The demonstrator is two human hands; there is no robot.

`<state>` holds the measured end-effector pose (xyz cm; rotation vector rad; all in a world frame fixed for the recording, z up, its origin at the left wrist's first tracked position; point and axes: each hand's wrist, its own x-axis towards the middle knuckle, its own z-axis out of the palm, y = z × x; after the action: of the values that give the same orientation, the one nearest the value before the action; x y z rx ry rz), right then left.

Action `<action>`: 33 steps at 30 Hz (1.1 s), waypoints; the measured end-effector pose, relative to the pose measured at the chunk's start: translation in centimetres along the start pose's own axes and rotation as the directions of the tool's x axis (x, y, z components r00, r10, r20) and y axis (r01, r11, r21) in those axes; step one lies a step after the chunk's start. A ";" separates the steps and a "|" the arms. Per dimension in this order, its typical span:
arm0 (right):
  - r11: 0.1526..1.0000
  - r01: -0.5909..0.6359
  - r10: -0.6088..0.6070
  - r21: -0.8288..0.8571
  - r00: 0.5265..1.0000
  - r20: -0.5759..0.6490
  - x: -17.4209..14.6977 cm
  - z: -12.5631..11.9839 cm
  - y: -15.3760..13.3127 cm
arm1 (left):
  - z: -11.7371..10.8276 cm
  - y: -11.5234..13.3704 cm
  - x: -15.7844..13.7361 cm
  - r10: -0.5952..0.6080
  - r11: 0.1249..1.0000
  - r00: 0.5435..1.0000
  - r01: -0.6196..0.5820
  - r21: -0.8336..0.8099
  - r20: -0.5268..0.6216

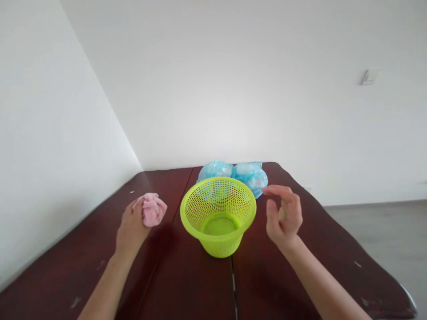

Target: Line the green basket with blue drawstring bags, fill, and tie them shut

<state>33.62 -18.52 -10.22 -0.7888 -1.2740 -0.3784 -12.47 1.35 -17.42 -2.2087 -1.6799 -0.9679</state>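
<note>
A bunched-up pink cloth [153, 210] pokes out of the grip of my left hand [131, 222], which is held over the table to the left of the basket. Between my two hands stands a yellow-green plastic basket [222, 246] with mesh walls; its bottom shows bare inside. My right hand [285, 215] is just right of the basket's rim, apart from it, with fingers curved and a gap between thumb and fingertips. Nothing shows in that hand.
Blue translucent plastic bags [250, 175] with unclear contents lie behind the basket, partly hidden by it. The dark red wooden table [200, 289] has seams between its boards. White walls [213, 89] close off the back and left; floor [383, 226] shows at right.
</note>
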 end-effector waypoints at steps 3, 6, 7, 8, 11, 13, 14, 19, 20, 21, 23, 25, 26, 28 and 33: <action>0.955 -0.262 0.251 -0.138 0.964 -0.089 -2.5 -1.3 7.1 | 4.5 -0.5 -2.1 -0.096 0.995 0.985 0.098 -0.002 0.142; 0.872 -0.422 0.418 -0.246 0.906 -0.073 -6.8 -2.5 11.8 | 7.5 -1.5 -3.5 -0.102 0.995 0.981 0.103 0.004 0.162; 0.847 -0.455 0.457 -0.274 0.887 -0.061 -8.3 -2.8 12.9 | 8.0 -1.7 -3.8 -0.100 0.995 0.983 0.099 0.014 0.154; 0.823 -0.485 0.493 -0.295 0.869 -0.052 -9.8 -3.0 13.7 | 8.3 -1.8 -4.0 -0.102 0.995 0.983 0.099 0.029 0.152; 0.765 -0.567 0.588 -0.305 0.808 -0.027 -13.3 -3.2 15.6 | 8.0 -1.5 -4.3 -0.139 0.988 0.977 0.127 0.087 0.159; 0.737 -0.603 0.636 -0.305 0.772 0.009 -14.6 -3.0 16.7 | 7.4 -0.7 -4.5 -0.146 0.985 0.979 0.130 0.112 0.145; 0.726 -0.612 0.651 -0.312 0.758 0.029 -15.0 -2.9 17.1 | 7.0 -0.3 -4.5 -0.130 0.986 0.983 0.115 0.116 0.130; 0.685 -0.616 0.695 -0.389 0.713 0.095 -15.8 -3.0 19.0 | 6.3 0.7 -4.9 0.079 0.995 0.997 -0.078 0.058 -0.018; 0.675 -0.610 0.702 -0.415 0.704 0.107 -15.8 -3.0 19.2 | 6.3 0.7 -5.0 0.151 0.988 0.988 -0.150 0.026 -0.034; 0.666 -0.600 0.708 -0.444 0.696 0.122 -15.8 -3.1 19.3 | 6.4 0.5 -5.1 0.227 0.974 0.973 -0.227 -0.008 -0.037; 0.651 -0.562 0.716 -0.509 0.678 0.166 -15.7 -3.2 19.4 | 6.8 0.2 -5.3 0.359 0.930 0.933 -0.359 -0.081 -0.013; 0.635 -0.507 0.722 -0.583 0.658 0.214 -15.5 -3.0 19.2 | 7.1 0.0 -5.6 0.433 0.892 0.901 -0.424 -0.157 0.025; 0.621 -0.475 0.727 -0.623 0.646 0.233 -15.4 -2.9 19.0 | 7.2 0.0 -5.7 0.444 0.882 0.895 -0.429 -0.195 0.039; 0.585 -0.407 0.742 -0.702 0.618 0.260 -15.1 -2.4 18.4 | 7.3 0.0 -5.7 0.434 0.875 0.898 -0.403 -0.270 0.066; 0.474 -0.246 0.790 -0.845 0.543 0.285 -14.3 -1.0 16.6 | 7.0 0.6 -5.9 0.334 0.877 0.927 -0.240 -0.415 0.169</action>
<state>41.18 -10.11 -29.08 -2.1720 -1.3816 -0.0029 -10.09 0.24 -26.22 -2.8361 -1.2568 -1.0642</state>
